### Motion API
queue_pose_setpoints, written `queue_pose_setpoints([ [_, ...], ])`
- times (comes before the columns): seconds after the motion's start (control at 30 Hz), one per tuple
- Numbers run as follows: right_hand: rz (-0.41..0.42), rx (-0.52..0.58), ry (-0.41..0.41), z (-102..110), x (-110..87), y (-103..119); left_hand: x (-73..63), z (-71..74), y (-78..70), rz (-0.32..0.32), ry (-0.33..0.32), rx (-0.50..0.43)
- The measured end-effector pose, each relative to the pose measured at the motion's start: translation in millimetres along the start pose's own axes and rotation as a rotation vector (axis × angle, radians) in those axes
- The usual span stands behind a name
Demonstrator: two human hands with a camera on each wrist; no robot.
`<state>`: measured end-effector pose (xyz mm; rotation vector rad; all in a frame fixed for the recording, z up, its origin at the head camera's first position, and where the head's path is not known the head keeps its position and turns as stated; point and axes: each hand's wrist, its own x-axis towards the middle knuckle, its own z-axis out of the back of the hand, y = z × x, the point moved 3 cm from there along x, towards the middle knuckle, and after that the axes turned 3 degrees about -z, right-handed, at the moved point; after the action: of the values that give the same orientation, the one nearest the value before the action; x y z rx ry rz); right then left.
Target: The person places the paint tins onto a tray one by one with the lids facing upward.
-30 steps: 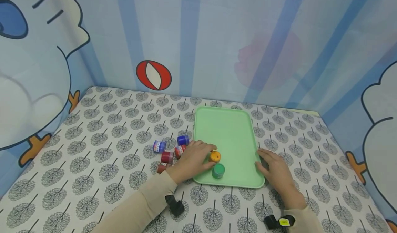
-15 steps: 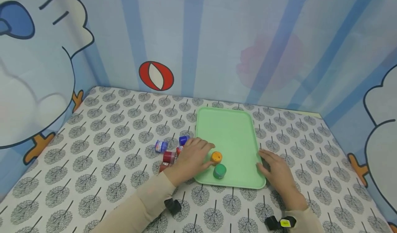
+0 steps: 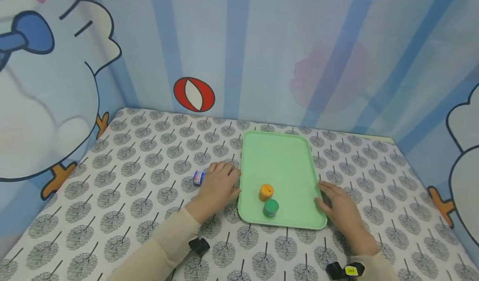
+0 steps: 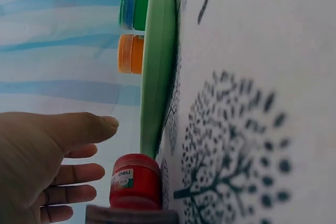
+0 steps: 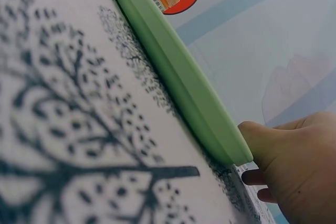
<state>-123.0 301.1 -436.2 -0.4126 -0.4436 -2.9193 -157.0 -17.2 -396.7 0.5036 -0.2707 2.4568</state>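
Note:
My left hand [image 3: 218,185] hovers over several small paint jars left of the green tray [image 3: 278,148], hiding most of them in the head view. Its fingers are extended and apart, with nothing between them; a red paint jar [image 4: 135,182] lies near the fingertips in the left wrist view. A blue paint jar [image 3: 198,177] shows beyond the hand. On the tray stand an orange paint jar [image 3: 266,192] and a green paint jar [image 3: 271,208], close together. My right hand [image 3: 342,208] rests at the tray's right edge, thumb and fingers loosely extended against the rim.
A white cloth with a tree print [image 3: 157,218] covers the table. Behind it hangs a blue striped curtain [image 3: 262,56] with cartoon figures. A dark, blurred rim [image 4: 131,215] shows in front of the red jar in the left wrist view.
My left hand has drawn left, off the tray and away from the orange jar, to over the loose jars. The right hand stays at the tray edge. The head view has shifted slightly.

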Motion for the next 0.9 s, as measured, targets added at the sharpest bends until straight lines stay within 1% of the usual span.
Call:
queue_pose_setpoints([
  [0.13,0.014,-0.014,-0.002,1.1,1.8,0.0,-5.0,-2.5,7.2,0.022,-0.013,-0.001],
  [0.27,0.007,-0.028,0.031,2.1,3.5,2.3,-8.7,-2.9,11.7,0.026,0.006,0.007],
  [0.43,0.005,-0.053,0.068,1.5,3.5,4.1,-11.1,-2.7,13.6,0.035,0.036,0.025],
  [0.57,0.009,-0.072,0.067,-0.4,3.4,2.1,-11.2,-3.8,14.0,0.050,0.048,0.021],
  [0.73,0.013,-0.067,0.053,-2.9,3.1,0.0,-10.5,-5.9,15.7,0.065,0.053,0.024],
  [0.9,0.032,-0.069,0.030,-4.9,2.8,-0.6,-7.8,-8.0,16.3,0.049,0.051,0.064],
])
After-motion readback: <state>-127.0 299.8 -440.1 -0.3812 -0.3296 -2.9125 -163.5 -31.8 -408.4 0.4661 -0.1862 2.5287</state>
